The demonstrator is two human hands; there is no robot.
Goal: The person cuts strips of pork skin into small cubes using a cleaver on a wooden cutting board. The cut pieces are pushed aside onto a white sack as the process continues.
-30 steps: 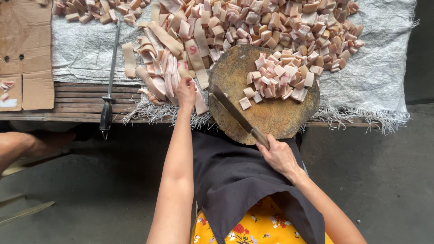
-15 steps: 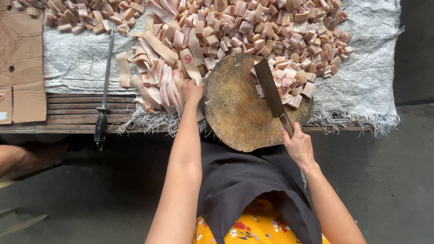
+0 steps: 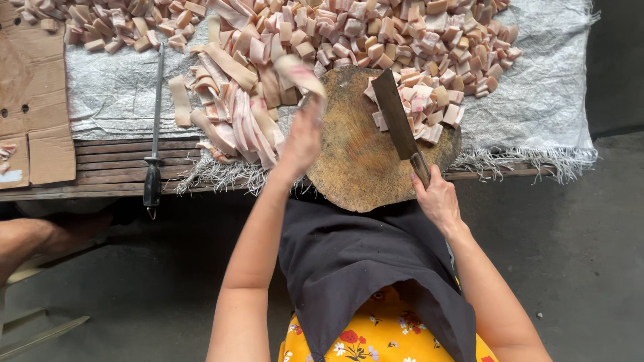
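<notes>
Head view: you look straight down on everything below.
Sacking: your white woven sheet (image 3: 537, 100) covers the wooden bench (image 3: 107, 157).
Cut pieces: pale cubes (image 3: 376, 30) heaped across the far side.
Chopping block: round wood (image 3: 362, 157) at the near edge (its front overhangs your apron).
Uncut strips: a pile (image 3: 235, 107) just left of the block.
Cleaver: your right hand (image 3: 439, 201) is closed round the handle, blade (image 3: 396, 114) against diced pieces on the block.
Strip in hand: your left hand (image 3: 302, 137) pinches one strip (image 3: 298, 67), lifted over the block's left edge.
Sharpening steel: lies (image 3: 155, 127) well to the left.
</notes>
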